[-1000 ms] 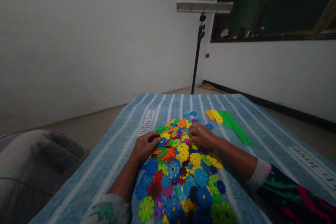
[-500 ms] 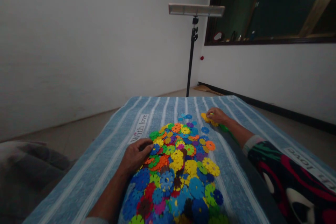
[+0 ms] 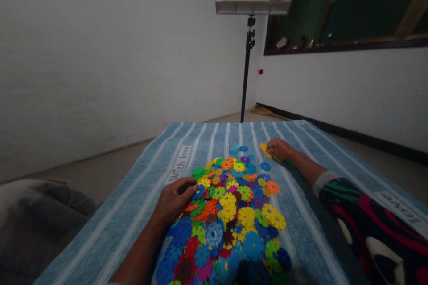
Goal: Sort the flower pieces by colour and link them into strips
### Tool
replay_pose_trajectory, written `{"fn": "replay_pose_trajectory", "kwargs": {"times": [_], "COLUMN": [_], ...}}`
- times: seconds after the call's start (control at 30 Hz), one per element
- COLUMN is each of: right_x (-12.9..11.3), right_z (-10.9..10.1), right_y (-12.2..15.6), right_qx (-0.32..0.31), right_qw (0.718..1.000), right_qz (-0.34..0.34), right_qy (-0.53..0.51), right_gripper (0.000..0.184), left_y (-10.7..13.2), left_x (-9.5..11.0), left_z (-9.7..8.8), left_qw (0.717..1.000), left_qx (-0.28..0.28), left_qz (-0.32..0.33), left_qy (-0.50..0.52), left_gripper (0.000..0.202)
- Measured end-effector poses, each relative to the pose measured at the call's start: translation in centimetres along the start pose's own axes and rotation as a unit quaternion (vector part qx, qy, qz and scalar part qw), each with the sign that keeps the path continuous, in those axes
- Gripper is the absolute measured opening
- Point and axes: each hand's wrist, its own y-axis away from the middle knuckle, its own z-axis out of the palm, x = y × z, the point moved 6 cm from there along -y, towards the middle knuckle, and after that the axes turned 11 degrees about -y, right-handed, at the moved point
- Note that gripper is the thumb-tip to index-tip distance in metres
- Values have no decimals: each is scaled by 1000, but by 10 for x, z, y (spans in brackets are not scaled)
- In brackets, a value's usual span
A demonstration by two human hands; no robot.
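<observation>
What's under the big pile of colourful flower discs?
A blue striped towel lies under the pile of plastic discs. The left hand rests on the pile's edge. The towel's pattern beneath the discs is covered.

Cloth (image 3: 133,222): blue with pale stripes running 6 to 12 o'clock, spread flat before me. Woven "With love" label (image 3: 179,163) at 10 o'clock, second label (image 3: 401,213) at 4 o'clock.

On it:
- pile (image 3: 230,218) of many-coloured toothed discs, from centre to 6 o'clock
- blue discs (image 3: 241,148), loose, just beyond the pile at 12
- yellow discs (image 3: 264,148) at 1 o'clock, under my right hand (image 3: 279,148)
- my left hand (image 3: 174,198), palm-down on the pile's 9 o'clock edge
</observation>
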Motion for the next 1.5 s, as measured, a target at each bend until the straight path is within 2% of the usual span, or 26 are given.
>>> {"fn": "replay_pose_trajectory", "kwargs": {"times": [0.17, 0.27, 0.47, 0.6, 0.8, 0.97, 1.1, 1.3, 1.5], "right_x": [-1, -17, -84, -107, -100, -104, -103, -88, -83], "right_z": [-3, -1, 18, 31, 44, 53, 53, 56, 55], "right_y": [5, 11, 40, 61, 74, 79, 77, 71, 68], "right_qx": [25, 34, -51, -111, -118, -110, -92, -76, -61], "right_qw": [1000, 999, 995, 990, 990, 989, 993, 996, 997], "right_qz": [15, 16, -78, -84, -16, -29, -14, 37, 35], "right_qy": [8, 5, -45, -22, 69, 92, 74, 1, -19], "right_gripper": [14, 12, 13, 11, 13, 17, 11, 11, 12], "left_y": [-1, -1, -1, -2, -4, -4, -4, -3, -2], "left_x": [-5, -3, 2, -1, -3, -4, -2, 2, 3], "left_z": [4, 3, 3, 4, 6, 5, 5, 3, 2], "left_qw": [1000, 1000, 1000, 1000, 1000, 1000, 1000, 1000, 1000], "left_qx": [-5, -3, -8, -9, -9, -7, -6, 0, -4], "left_qz": [-2, -4, -1, 6, 12, 18, 17, 12, 7], "left_qy": [12, 14, 26, 19, 6, 6, 9, 11, 16], "left_gripper": [40, 40, 40, 40, 42, 40, 40, 40, 39]}}
